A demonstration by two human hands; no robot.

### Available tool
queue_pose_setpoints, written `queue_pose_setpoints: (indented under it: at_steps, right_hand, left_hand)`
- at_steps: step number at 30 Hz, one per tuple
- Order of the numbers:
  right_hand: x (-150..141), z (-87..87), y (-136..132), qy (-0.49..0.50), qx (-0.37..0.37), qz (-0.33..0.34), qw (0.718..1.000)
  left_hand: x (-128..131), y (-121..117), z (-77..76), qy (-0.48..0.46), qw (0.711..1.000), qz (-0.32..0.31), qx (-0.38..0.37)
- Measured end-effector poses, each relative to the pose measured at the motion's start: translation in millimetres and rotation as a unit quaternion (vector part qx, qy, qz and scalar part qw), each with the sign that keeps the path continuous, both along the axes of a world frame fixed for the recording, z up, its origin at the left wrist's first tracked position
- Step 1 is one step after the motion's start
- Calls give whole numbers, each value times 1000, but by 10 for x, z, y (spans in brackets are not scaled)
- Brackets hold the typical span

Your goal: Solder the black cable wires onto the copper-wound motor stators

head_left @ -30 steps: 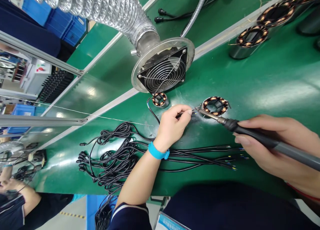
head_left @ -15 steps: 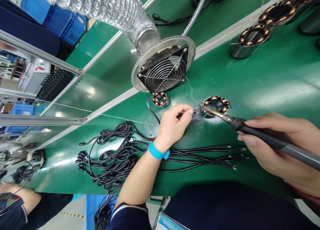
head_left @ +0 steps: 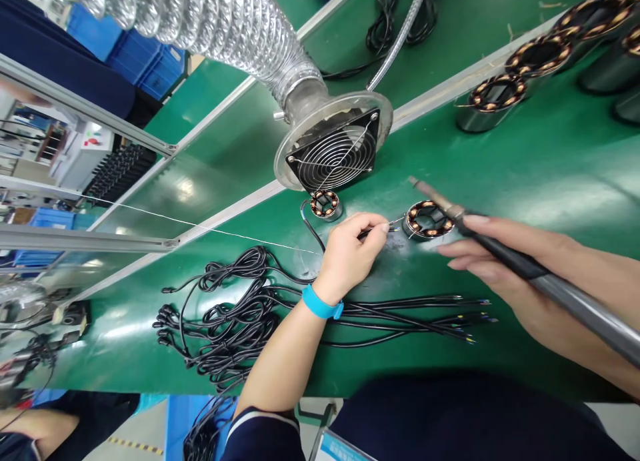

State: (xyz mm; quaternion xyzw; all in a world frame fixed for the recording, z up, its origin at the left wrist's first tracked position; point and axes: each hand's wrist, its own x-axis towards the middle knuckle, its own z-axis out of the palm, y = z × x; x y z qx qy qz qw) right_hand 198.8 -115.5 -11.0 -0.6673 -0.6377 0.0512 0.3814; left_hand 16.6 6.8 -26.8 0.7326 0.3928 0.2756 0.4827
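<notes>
My left hand (head_left: 353, 247), with a blue wristband, is pinched shut on the end of a thin black cable (head_left: 373, 233) whose bare wire tips point at a copper-wound stator ring (head_left: 429, 219) on the green bench. My right hand (head_left: 525, 274) is closed around a soldering iron (head_left: 505, 254). The iron's metal tip (head_left: 417, 184) is raised above and behind the stator, apart from it. A second, smaller stator (head_left: 325, 204) lies just left of my left hand, with a black lead running from it.
A fume extractor fan (head_left: 336, 153) on a silver flexible duct (head_left: 220, 21) stands right behind the work spot. Bundled black cables (head_left: 235, 314) lie at the near left. Several stators on metal cylinders (head_left: 493, 101) stand at the back right. Another person's arm (head_left: 30, 427) shows at bottom left.
The soldering iron's tip has lifted off the stator's edge and swung up and back. My left hand keeps its pinch on the cable end. The view has shifted slightly.
</notes>
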Motion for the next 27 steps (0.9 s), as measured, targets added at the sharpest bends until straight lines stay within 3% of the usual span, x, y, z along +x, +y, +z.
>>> queue_pose_setpoints:
  at_steps: [5,9,15,19,27]
  right_hand:
    - [-28,119,223,-53,13,74,996]
    - [-87,108,314,-52,27,64,996]
    - [-75,22,50,12,83,12,996]
    - [-40,-74,-111,16,75,40,996]
    - [-106,-131,-37,38,113,67,991]
  left_hand:
    - [-8,-10,19,-4,999,-20,27]
    - [-9,-8,16,16,999,-19,41]
    - [-20,4,-21,28,995,-10,90]
    - [-20,3,-25,36,993,-11,108]
    - [-15,-9,-33,33,992,4,125]
